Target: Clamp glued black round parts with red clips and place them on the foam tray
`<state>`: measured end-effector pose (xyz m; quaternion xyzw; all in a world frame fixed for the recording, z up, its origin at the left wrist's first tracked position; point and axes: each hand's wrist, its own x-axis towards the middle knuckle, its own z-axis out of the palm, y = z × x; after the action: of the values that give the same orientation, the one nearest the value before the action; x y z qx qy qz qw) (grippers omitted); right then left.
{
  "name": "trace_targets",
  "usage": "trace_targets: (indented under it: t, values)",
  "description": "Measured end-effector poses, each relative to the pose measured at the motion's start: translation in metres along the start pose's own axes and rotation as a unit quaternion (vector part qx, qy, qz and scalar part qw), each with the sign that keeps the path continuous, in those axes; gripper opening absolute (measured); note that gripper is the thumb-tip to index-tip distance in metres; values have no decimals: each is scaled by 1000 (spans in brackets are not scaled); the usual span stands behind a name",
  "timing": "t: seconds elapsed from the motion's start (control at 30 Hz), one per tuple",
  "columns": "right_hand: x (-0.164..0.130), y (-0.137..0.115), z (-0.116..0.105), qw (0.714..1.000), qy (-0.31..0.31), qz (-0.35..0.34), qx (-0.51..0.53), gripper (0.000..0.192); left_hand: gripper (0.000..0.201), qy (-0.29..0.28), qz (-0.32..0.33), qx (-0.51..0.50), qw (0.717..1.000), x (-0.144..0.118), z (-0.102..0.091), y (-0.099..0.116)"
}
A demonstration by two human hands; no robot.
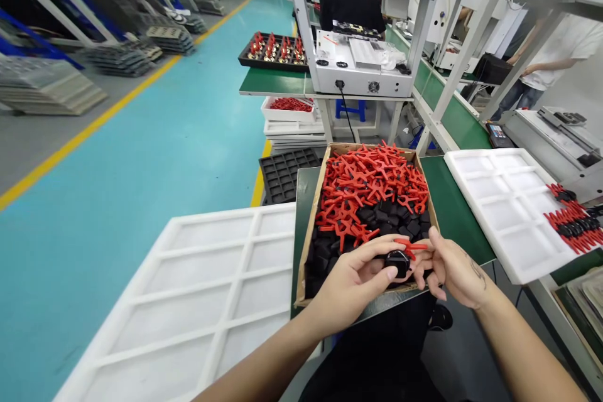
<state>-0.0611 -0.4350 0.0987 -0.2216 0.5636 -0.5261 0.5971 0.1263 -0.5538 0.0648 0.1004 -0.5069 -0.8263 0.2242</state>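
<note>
My left hand (354,276) pinches a small, glossy black block-shaped part (398,263) between thumb and fingers. Against the upper side of that part lies a red spring clamp (411,246); whether it grips the part I cannot tell. My right hand (450,270) is beside them, thumb raised apart and fingers loosely bent, with fingertips close to or touching the part and the clamp. Under both hands stands a cardboard box (308,248) with a heap of red clamps (372,179) at its far side and many black blocks (393,218) nearer me.
A white divided tray (230,292) lies left of the box. Another white tray (504,188), at right, bears rows of clamped parts (572,223). Beyond the box are a black tray (289,173), a white machine (360,69) and a seated person in black (351,3).
</note>
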Motion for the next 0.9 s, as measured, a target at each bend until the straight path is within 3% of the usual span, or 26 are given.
trace_targets:
  t: [0.23,0.47,0.67,0.9]
  values:
    - [2,5,-8,992,67,-66,-86,54,30,16,-49,-21,998,0,3,5]
    - [-31,1,-15,955,164,-168,-184,45,33,51,-76,-41,995,6,3,6]
    - [-39,6,-4,937,171,-205,-227,31,31,44,-64,-17,997,4,1,4]
    - [-32,10,0,941,171,-196,-216,26,33,42,-62,42,996,3,1,3]
